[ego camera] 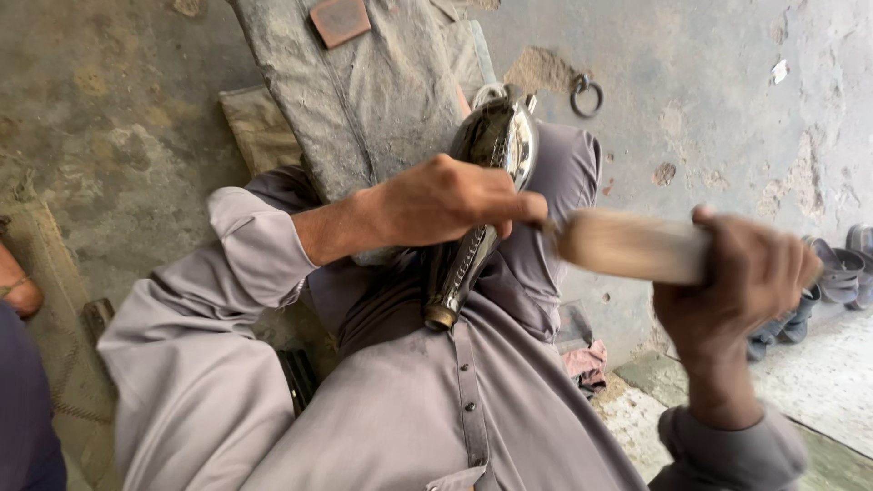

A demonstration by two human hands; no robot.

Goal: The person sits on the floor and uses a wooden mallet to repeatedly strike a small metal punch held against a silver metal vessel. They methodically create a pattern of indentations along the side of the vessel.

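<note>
Item 1. Left hand [446, 202]: fingers [509, 211] were closed round the middle of a metal workpiece [496, 150], thumb side toward the camera, forearm bare below a rolled grey sleeve [250, 250].

Item 2. Metal workpiece: elongated, curved, dark and glossy, with a bright polished rim along its upper bulge and a scalloped or ridged edge down the narrow lower part; it ended in a small brass-coloured collar [440, 317]. It stood tilted over the lap, upper end resting against a grey slab [364, 86], lower end near the shirt front.

Item 3. Right hand [741, 282]: fingers were wrapped tight around a pale wooden handle [632, 245], round in section, smooth, blurred in the picture. Its far end pointed at the workpiece just below the left hand's fingertips; the tool's tip was too blurred to make out.

Item 4. Grey slab: flat, dusty, rough-surfaced, leaning away from the person, with a small reddish square tile [339, 20] near its top.

Item 5. Clothing: loose grey buttoned shirt [427, 409], soft and creased.

Item 6. Surroundings: patchy, pitted cement floor [118, 118]; a metal ring [587, 95] lying on it beyond the workpiece; a crumpled pink rag [587, 362]; grey sandals [832, 273] at the right edge; a woven mat [55, 300] on the left, beside another person's arm [16, 286]
</note>
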